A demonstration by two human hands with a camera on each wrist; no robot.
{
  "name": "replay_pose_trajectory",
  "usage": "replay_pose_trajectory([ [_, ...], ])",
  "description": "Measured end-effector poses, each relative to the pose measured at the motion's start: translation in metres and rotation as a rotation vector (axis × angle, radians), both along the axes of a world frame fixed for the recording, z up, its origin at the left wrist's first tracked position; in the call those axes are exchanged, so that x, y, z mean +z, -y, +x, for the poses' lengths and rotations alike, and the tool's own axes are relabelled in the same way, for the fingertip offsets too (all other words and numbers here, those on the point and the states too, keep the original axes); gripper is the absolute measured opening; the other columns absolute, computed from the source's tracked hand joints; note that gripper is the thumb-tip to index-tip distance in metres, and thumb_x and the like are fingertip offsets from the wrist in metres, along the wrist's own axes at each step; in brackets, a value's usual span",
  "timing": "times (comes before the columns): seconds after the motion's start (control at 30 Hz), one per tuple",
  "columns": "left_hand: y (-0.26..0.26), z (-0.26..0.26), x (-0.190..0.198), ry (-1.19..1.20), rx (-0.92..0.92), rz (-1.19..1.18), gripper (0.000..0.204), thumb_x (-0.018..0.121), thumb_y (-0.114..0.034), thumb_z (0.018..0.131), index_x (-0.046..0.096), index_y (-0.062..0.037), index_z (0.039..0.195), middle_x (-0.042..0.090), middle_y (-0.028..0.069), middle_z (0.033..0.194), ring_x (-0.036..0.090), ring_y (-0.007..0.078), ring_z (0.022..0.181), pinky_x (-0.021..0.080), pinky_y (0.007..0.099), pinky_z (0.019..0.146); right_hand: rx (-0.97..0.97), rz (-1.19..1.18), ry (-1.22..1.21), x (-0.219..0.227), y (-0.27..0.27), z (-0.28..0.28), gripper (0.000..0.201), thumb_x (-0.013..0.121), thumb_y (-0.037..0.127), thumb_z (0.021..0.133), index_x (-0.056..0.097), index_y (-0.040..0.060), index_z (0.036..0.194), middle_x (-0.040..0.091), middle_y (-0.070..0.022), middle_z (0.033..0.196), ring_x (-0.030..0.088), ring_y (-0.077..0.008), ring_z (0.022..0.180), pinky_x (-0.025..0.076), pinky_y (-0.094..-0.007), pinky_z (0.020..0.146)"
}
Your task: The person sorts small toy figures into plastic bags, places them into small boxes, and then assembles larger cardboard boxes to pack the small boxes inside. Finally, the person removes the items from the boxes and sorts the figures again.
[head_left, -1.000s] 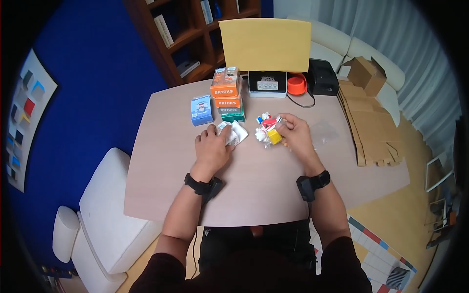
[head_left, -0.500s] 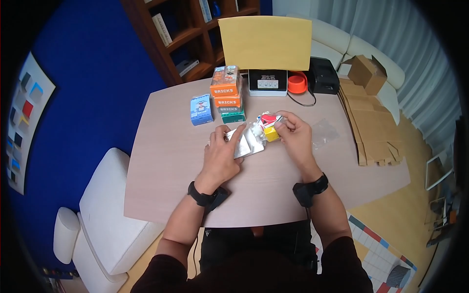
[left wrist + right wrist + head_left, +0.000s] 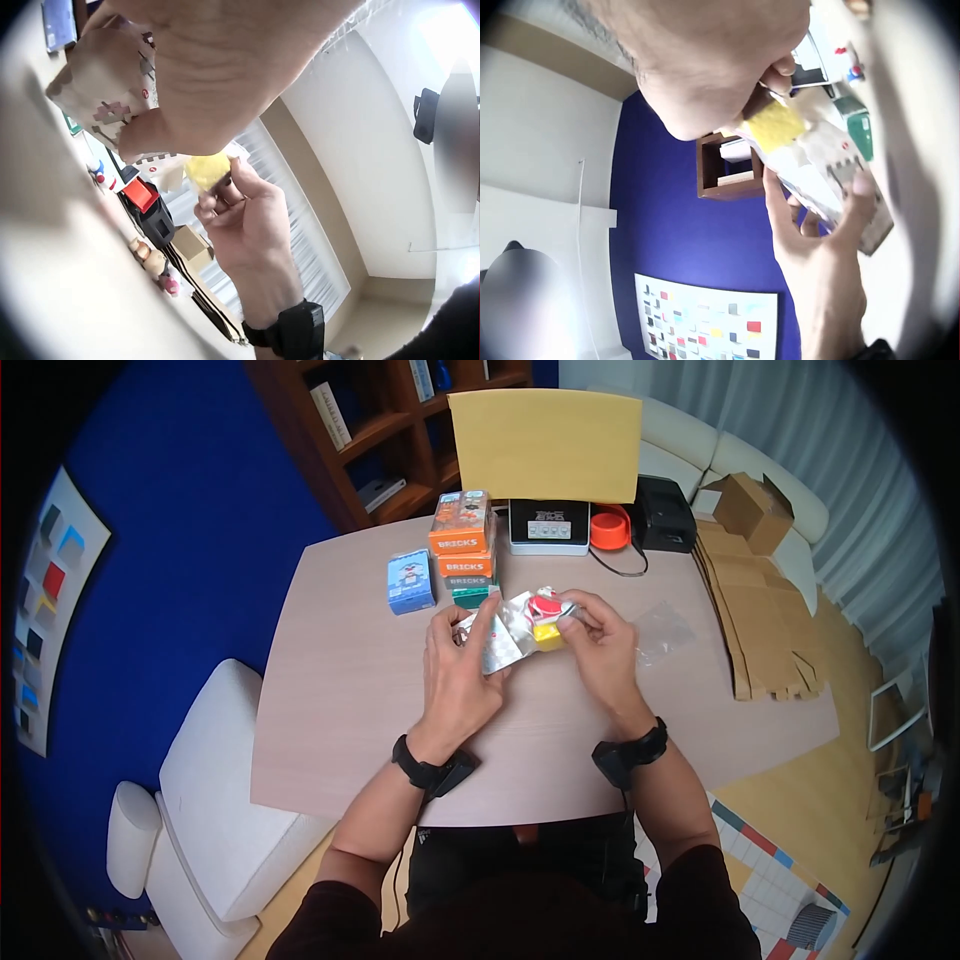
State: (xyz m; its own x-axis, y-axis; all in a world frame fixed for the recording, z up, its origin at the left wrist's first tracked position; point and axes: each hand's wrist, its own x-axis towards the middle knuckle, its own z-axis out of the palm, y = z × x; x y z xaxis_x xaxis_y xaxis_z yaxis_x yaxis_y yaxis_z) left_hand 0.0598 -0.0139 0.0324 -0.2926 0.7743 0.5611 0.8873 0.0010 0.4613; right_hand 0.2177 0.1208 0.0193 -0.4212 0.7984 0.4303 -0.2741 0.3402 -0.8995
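Observation:
My left hand (image 3: 460, 680) grips a light grey printed packet (image 3: 505, 642) between thumb and fingers, over the middle of the table. In the right wrist view the packet (image 3: 832, 154) shows a dark castle-like print. My right hand (image 3: 605, 655) pinches a yellow piece (image 3: 547, 636) with a red part (image 3: 545, 606) above it; shiny clear wrap shows around them. This yellow piece (image 3: 210, 171) meets the packet's end nearest my right hand. Small toy figures (image 3: 154, 262) stand on the table behind the hands, hidden in the head view.
Stacked brick boxes (image 3: 462, 545) and a blue box (image 3: 410, 582) stand at the back left. A clear plastic bag (image 3: 665, 633) lies right of my right hand. Flattened cardboard (image 3: 760, 615) lines the right edge; a black device (image 3: 665, 513) and red ring-shaped object (image 3: 610, 530) sit behind.
My left hand has picked up the packet from near the boxes and brought it right and up to the yellow and red pieces. The right hand keeps its pinch, shifting little.

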Motion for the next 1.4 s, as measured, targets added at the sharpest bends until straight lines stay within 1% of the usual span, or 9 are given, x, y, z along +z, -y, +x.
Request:
replay_pose_trajectory([
  [0.1, 0.001, -0.005, 0.001, -0.049, -0.014, 0.008, 0.095, 0.087, 0.002, 0.072, 0.054, -0.0209, 0.158, 0.048, 0.0207, 0.134, 0.053, 0.0399, 0.122, 0.05, 0.0474, 0.102, -0.031, 0.076, 0.257, 0.0, -0.015, 0.012, 0.029, 0.07, 0.0, 0.099, 0.072, -0.0069, 0.127, 0.079, -0.0056, 0.1, 0.067, -0.0055, 0.084, 0.056, -0.0228, 0.074],
  [0.23, 0.002, -0.007, 0.002, -0.11, -0.073, -0.016, 0.094, 0.081, 0.006, 0.073, 0.055, -0.0249, 0.157, 0.05, 0.019, 0.135, 0.052, 0.0387, 0.123, 0.044, 0.0483, 0.102, 0.082, -0.017, 0.203, 0.01, -0.012, 0.013, 0.027, 0.068, -0.002, 0.099, 0.072, -0.007, 0.125, 0.077, -0.0076, 0.106, 0.069, -0.0073, 0.094, 0.057, -0.0226, 0.082],
  [0.3, 0.004, -0.006, 0.006, -0.198, -0.058, -0.07, 0.093, 0.084, 0.004, 0.07, 0.059, -0.026, 0.154, 0.05, 0.0175, 0.135, 0.052, 0.0382, 0.124, 0.045, 0.0473, 0.105, 0.058, 0.049, 0.46, 0.014, -0.013, 0.016, 0.029, 0.069, -0.002, 0.099, 0.071, -0.0076, 0.127, 0.078, -0.008, 0.103, 0.069, -0.0081, 0.093, 0.058, -0.0234, 0.081],
  [0.53, 0.004, -0.001, 0.001, -0.203, -0.112, -0.091, 0.093, 0.084, 0.005, 0.069, 0.059, -0.0258, 0.153, 0.049, 0.0173, 0.135, 0.052, 0.0382, 0.124, 0.045, 0.0464, 0.104, 0.064, -0.225, 0.184, 0.01, -0.008, 0.009, 0.035, 0.07, 0.005, 0.1, 0.068, -0.0079, 0.132, 0.079, -0.0102, 0.098, 0.068, -0.0067, 0.077, 0.054, -0.0215, 0.066],
  [0.7, 0.002, 0.003, 0.0, 0.038, -0.153, 0.052, 0.091, 0.082, 0.006, 0.072, 0.058, -0.025, 0.154, 0.049, 0.0173, 0.133, 0.052, 0.0385, 0.123, 0.045, 0.0472, 0.101, 0.11, -0.343, 0.01, -0.001, 0.004, -0.005, 0.037, 0.069, 0.007, 0.102, 0.065, -0.0076, 0.136, 0.075, -0.006, 0.086, 0.064, -0.0066, 0.068, 0.051, -0.0202, 0.059],
  [1.03, 0.003, 0.009, -0.002, -0.083, -0.169, 0.033, 0.089, 0.084, 0.006, 0.069, 0.062, -0.0213, 0.151, 0.048, 0.0197, 0.134, 0.053, 0.0402, 0.123, 0.049, 0.0459, 0.104, 0.256, -0.267, 0.333, -0.002, -0.007, 0.003, 0.028, 0.067, 0.004, 0.1, 0.073, -0.0059, 0.125, 0.074, -0.0069, 0.092, 0.063, -0.0088, 0.064, 0.053, -0.0236, 0.059],
  [1.1, 0.003, 0.014, -0.003, -0.09, -0.14, 0.007, 0.09, 0.084, 0.006, 0.068, 0.062, -0.0219, 0.151, 0.048, 0.0196, 0.133, 0.053, 0.0404, 0.121, 0.049, 0.046, 0.104, 0.166, 0.107, 0.39, -0.013, -0.004, -0.004, 0.03, 0.068, -0.001, 0.096, 0.072, -0.0081, 0.125, 0.073, -0.0078, 0.095, 0.065, -0.0107, 0.067, 0.053, -0.0248, 0.061],
  [1.23, 0.0, 0.005, -0.006, -0.013, -0.152, 0.058, 0.088, 0.081, 0.006, 0.072, 0.06, -0.0244, 0.152, 0.049, 0.0186, 0.133, 0.051, 0.0393, 0.123, 0.045, 0.0481, 0.103, 0.242, -0.076, 0.233, 0.005, 0.009, -0.004, 0.029, 0.069, -0.005, 0.092, 0.072, -0.0095, 0.121, 0.072, -0.0092, 0.099, 0.066, -0.0114, 0.069, 0.053, -0.0267, 0.062],
  [1.4, 0.0, 0.009, -0.006, 0.081, -0.151, 0.111, 0.091, 0.082, 0.006, 0.072, 0.057, -0.0213, 0.156, 0.048, 0.0198, 0.133, 0.052, 0.0404, 0.124, 0.046, 0.0483, 0.106, 0.065, -0.047, 0.27, -0.014, 0.005, -0.008, 0.025, 0.073, -0.006, 0.09, 0.075, -0.0042, 0.115, 0.071, -0.0059, 0.085, 0.062, -0.0079, 0.067, 0.049, -0.0274, 0.058],
])
